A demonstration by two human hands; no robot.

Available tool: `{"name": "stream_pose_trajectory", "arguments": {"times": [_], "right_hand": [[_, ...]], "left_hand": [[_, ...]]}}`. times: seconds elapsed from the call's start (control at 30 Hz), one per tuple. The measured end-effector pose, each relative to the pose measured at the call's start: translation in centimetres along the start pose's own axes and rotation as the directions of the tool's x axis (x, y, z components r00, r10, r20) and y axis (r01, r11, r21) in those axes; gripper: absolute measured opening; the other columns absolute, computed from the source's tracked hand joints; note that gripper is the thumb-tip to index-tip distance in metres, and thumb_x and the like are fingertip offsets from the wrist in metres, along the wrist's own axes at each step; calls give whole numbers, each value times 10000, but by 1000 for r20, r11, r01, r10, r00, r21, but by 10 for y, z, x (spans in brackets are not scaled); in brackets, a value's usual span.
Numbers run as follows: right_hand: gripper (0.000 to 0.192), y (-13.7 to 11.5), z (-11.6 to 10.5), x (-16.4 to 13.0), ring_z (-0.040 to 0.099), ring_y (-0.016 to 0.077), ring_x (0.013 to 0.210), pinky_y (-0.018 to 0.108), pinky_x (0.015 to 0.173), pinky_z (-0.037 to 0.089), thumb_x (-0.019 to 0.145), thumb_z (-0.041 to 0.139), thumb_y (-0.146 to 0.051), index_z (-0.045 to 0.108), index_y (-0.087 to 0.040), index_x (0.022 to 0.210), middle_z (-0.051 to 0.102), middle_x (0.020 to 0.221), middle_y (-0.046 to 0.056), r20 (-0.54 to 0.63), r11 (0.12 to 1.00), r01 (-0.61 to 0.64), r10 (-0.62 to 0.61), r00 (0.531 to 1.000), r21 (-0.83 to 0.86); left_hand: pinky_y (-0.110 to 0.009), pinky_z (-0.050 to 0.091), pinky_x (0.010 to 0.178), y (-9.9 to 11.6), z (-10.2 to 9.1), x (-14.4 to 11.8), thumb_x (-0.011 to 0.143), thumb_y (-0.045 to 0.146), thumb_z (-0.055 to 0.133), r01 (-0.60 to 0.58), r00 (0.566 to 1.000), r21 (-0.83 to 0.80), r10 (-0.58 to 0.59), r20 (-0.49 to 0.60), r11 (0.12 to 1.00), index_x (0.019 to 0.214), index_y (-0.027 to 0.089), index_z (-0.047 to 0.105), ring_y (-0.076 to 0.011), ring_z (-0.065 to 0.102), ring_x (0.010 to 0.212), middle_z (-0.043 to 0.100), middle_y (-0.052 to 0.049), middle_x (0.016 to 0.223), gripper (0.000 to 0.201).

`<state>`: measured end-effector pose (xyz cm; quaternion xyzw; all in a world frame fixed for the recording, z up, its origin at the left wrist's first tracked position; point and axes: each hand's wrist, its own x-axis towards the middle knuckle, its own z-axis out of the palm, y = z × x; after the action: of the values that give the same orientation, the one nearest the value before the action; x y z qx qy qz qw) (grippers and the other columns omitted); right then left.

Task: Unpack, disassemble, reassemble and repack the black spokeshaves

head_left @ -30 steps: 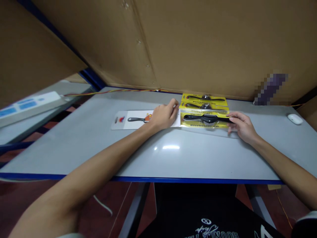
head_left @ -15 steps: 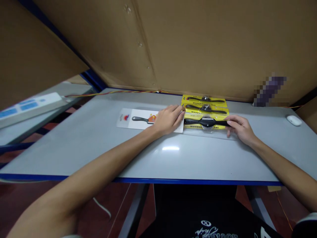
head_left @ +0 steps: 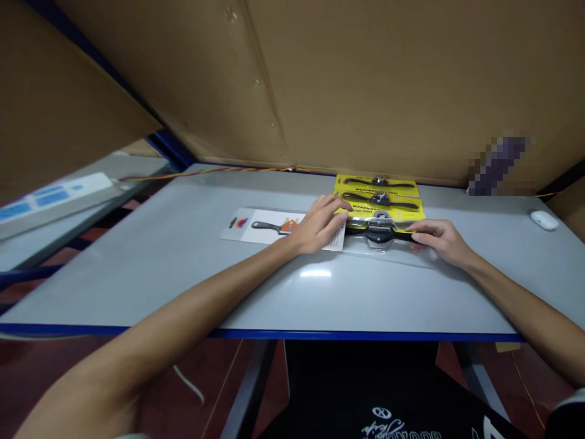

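My left hand (head_left: 320,224) lies on the right end of a white printed card (head_left: 258,225) that shows a black scraper, its fingers reaching to the card's edge beside the yellow packs. My right hand (head_left: 437,239) pinches the right end of the front tool pack (head_left: 379,230), a black two-handled tool in a clear blister (head_left: 393,253) over a yellow backing. Two more yellow tool packs (head_left: 377,190) lie flat just behind it. All of it rests on the grey table (head_left: 183,274).
Brown cardboard walls (head_left: 365,79) close off the back and left. A red-yellow wire (head_left: 228,169) runs along the back edge. A small white oval object (head_left: 543,219) sits far right. A white-and-blue power strip (head_left: 55,196) lies on the neighbouring surface to the left. The table's near edge (head_left: 320,333) is blue.
My left hand has slid the white card to the right, up against the front pack. The front pack shows less of its yellow backing, and my right hand has shifted slightly left with it.
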<state>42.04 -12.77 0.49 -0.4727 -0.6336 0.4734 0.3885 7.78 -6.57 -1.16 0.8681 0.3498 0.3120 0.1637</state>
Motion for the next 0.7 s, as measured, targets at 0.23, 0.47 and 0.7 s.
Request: {"name": "stream_pose_trajectory", "arguments": {"times": [0.23,0.47,0.7], "right_hand": [[447,-12,18,-14,750,169,601,298,577,591,917,853,-446,808,-173,1268,835,883,66,258,992,-116,97,961,56],[604,-17,48,-29,764,152,673,293,592,637,971,820,-431,685,-218,1520,819,1073,75,334,986,-139,102,937,89],[425,-17,57,-30,754,124,664,275,545,632,994,792,-435,760,-227,1364,766,1316,116,327,994,-24,-12,945,106]], "left_hand": [[-542,411,1153,40,14,-4,1145,643,296,-166,986,-41,167,26,985,1277,225,658,-314,585,1287,681,-132,1338,568],[-555,393,1159,52,25,-9,1128,637,330,-353,936,79,353,14,932,1410,219,644,-349,557,1355,676,-157,1427,594],[-555,385,1195,57,35,-8,1108,662,357,-487,869,148,495,-17,861,1505,210,591,-359,544,1432,668,-176,1466,646]]}}
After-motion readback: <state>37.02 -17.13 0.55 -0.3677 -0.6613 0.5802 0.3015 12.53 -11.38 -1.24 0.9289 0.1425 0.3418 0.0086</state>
